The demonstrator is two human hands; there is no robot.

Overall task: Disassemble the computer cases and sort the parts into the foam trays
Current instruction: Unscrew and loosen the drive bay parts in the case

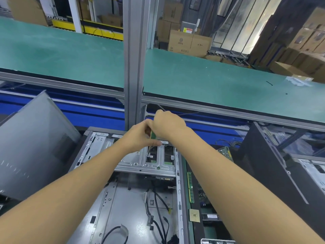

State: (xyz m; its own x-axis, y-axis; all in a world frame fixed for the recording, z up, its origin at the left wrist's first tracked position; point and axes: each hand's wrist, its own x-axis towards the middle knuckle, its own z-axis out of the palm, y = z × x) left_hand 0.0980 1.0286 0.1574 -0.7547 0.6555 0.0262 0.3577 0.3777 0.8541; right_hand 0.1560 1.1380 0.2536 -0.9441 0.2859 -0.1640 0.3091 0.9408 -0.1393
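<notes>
Left hand [140, 136], right hand [168, 124] pinch green card [152, 135].

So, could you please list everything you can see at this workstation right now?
open computer case: one, grey metal, centre, lying flat
small green board: one, green, held above the case's far end
cables: several, black, inside the open case
side panel: one, grey, leaning at left
second case: one, black, at right
memory stick: one, green, just right of the open case
processor chip: one, gold, nearer than the stick
shelf mats: two, green, upper level
cardboard boxes: many, brown, background
left hand: one, bare, pinches the small green board
right hand: one, bare, grips the board from above
</notes>
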